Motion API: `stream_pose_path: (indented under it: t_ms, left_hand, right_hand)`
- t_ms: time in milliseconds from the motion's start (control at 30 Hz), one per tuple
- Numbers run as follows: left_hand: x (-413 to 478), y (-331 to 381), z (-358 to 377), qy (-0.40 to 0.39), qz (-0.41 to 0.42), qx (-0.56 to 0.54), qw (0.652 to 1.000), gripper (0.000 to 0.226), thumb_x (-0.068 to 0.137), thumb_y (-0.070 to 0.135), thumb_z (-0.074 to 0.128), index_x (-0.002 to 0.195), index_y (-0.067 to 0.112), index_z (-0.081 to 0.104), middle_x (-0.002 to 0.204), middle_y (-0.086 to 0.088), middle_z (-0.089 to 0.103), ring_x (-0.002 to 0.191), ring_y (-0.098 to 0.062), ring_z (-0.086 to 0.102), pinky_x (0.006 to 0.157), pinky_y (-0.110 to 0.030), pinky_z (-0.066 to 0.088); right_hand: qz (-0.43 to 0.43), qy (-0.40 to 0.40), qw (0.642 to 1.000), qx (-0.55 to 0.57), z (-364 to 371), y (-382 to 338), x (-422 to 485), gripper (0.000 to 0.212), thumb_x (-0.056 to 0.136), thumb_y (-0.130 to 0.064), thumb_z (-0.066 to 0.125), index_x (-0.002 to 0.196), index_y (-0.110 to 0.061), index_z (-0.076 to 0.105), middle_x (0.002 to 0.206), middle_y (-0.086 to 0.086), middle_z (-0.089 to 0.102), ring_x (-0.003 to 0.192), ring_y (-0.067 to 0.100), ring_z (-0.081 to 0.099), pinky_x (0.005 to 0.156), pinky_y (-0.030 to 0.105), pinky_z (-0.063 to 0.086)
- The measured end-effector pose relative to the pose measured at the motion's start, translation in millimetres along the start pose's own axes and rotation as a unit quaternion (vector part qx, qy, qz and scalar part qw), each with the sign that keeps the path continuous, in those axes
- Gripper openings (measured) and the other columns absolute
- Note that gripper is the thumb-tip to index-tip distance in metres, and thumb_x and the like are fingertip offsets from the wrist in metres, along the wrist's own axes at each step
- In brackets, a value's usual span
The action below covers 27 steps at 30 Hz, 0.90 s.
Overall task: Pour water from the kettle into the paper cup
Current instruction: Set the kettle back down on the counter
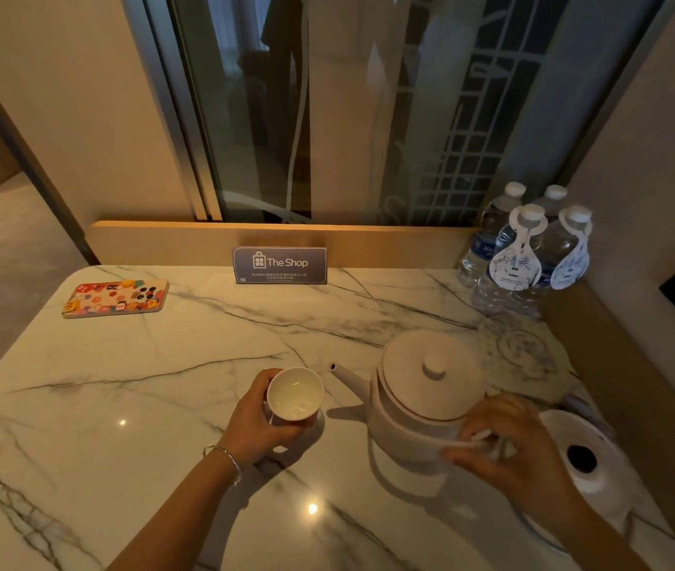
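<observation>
A white kettle (pixel 418 389) with a knobbed lid stands upright on the marble table (pixel 162 385), its thin spout pointing left toward the cup. My right hand (pixel 509 443) is wrapped around the kettle's handle on its right side. A white paper cup (pixel 295 394) sits just left of the spout tip, upright, with what looks like a little clear water inside. My left hand (pixel 257 418) holds the cup from its left side, a thin bracelet on the wrist.
The kettle's round white base (pixel 583 459) with a dark centre lies at the right, off the kettle. Several water bottles (pixel 525 257) stand in the back right corner. A colourful phone case (pixel 115 298) lies back left, a "The Shop" sign (pixel 280 265) against the rear ledge.
</observation>
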<state>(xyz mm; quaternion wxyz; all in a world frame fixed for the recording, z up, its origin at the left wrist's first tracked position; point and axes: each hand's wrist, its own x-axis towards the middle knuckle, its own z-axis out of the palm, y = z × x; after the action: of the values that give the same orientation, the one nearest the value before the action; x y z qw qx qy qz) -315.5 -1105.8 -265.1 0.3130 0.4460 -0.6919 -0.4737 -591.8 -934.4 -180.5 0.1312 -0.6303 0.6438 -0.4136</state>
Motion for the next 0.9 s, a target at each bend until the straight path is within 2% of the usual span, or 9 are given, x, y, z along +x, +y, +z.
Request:
stream_pose_path:
  t_ms: [67,133,233,333,567,700,800,867,900]
  left_hand:
    - [-1,2,0,0.001,-0.002,-0.005,1.000,0.070,0.043,0.042,0.083,0.104,0.039,0.049,0.106,0.013,0.060,0.096,0.007,0.056,0.076,-0.018,0.047]
    - [-3,4,0,-0.002,-0.002,-0.002,1.000,0.071,0.042,0.043,0.083,0.103,0.039,0.048,0.106,0.013,0.060,0.096,0.009,0.055,0.076,-0.017,0.046]
    - [-7,6,1,-0.004,-0.003,0.000,1.000,0.071,0.041,0.044,0.083,0.102,0.040,0.048,0.106,0.013,0.060,0.096,0.010,0.055,0.074,-0.015,0.046]
    - [-9,9,1,-0.002,-0.005,0.002,1.000,0.070,0.041,0.043,0.084,0.101,0.040,0.049,0.105,0.013,0.061,0.095,0.010,0.056,0.072,-0.014,0.046]
    - [-15,10,2,0.001,-0.007,0.002,1.000,0.071,0.041,0.039,0.085,0.102,0.040,0.049,0.106,0.012,0.061,0.097,0.007,0.056,0.073,-0.010,0.048]
    - [-17,11,3,-0.005,-0.016,0.006,1.000,0.072,0.042,0.037,0.086,0.103,0.038,0.048,0.106,0.012,0.060,0.099,-0.003,0.057,0.072,-0.014,0.048]
    - [-18,13,4,-0.019,-0.027,0.015,0.999,0.075,0.041,0.036,0.085,0.104,0.036,0.045,0.108,0.013,0.056,0.100,-0.005,0.055,0.076,-0.016,0.045]
    - [-17,17,-1,-0.055,-0.036,0.028,0.997,0.083,0.039,0.035,0.084,0.110,0.033,0.041,0.112,0.014,0.052,0.104,-0.004,0.051,0.079,-0.013,0.042]
    - [-16,19,-5,-0.079,-0.035,0.033,0.996,0.089,0.038,0.036,0.084,0.115,0.032,0.039,0.115,0.013,0.049,0.106,-0.003,0.049,0.081,-0.012,0.040]
  right_hand:
    - [-0.036,-0.006,0.993,-0.113,11,9,-13,0.022,0.065,-0.050,0.071,0.063,-0.030,0.062,0.071,-0.016,0.057,0.075,0.002,0.050,0.069,0.027,0.034]
    - [-0.067,0.008,0.979,-0.194,24,20,-24,0.024,0.070,-0.053,0.063,0.064,-0.030,0.062,0.077,-0.014,0.050,0.076,0.005,0.045,0.071,0.026,0.028]
    - [-0.095,0.041,0.960,-0.259,40,33,-35,0.022,0.072,-0.047,0.061,0.063,-0.027,0.061,0.082,-0.012,0.039,0.075,0.011,0.041,0.073,0.025,0.020]
    - [-0.091,0.060,0.953,-0.282,49,43,-36,0.019,0.071,-0.044,0.060,0.062,-0.027,0.060,0.079,-0.009,0.045,0.074,0.014,0.041,0.071,0.025,0.017]
    - [-0.004,0.049,0.963,-0.266,61,46,-36,0.018,0.069,-0.044,0.057,0.062,-0.027,0.059,0.066,0.001,0.057,0.073,0.016,0.039,0.067,0.026,0.015]
    - [0.050,0.052,0.964,-0.256,65,42,-38,0.021,0.066,-0.045,0.057,0.061,-0.025,0.060,0.066,0.002,0.058,0.072,0.017,0.043,0.065,0.028,0.018]
    - [0.062,0.036,0.972,-0.222,63,32,-37,0.018,0.060,-0.037,0.074,0.067,-0.026,0.063,0.070,0.001,0.059,0.067,0.022,0.056,0.066,0.031,0.032]
    - [0.065,0.011,0.990,-0.128,57,24,-35,0.028,0.055,-0.029,0.083,0.075,-0.027,0.063,0.077,-0.003,0.061,0.070,0.013,0.060,0.062,0.030,0.046]
    - [0.068,0.000,0.995,-0.069,52,19,-34,0.029,0.058,-0.027,0.082,0.080,-0.028,0.062,0.081,-0.007,0.062,0.073,0.006,0.061,0.064,0.023,0.048]
